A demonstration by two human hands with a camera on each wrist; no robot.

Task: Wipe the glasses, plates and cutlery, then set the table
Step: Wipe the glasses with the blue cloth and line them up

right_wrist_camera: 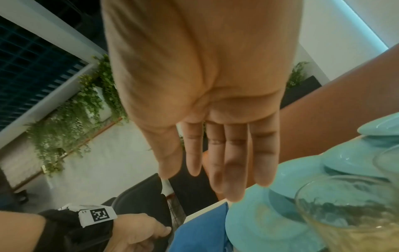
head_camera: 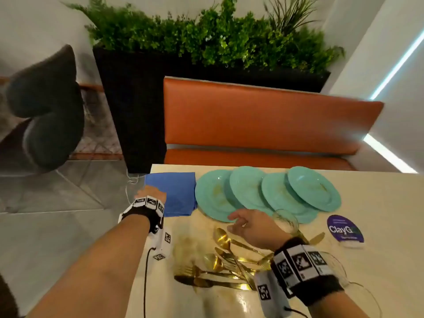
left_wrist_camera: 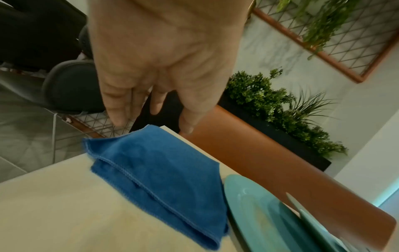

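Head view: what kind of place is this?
Likely a restaurant or café dining area: an orange padded bench behind the table, a black planter as a divider, and teal plates laid out with gold cutlery.

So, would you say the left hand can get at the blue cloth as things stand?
Probably yes: the left hand hovers open just above the blue cloth, which lies folded at the table's corner with nothing on top; the nearest plate lies alongside it.
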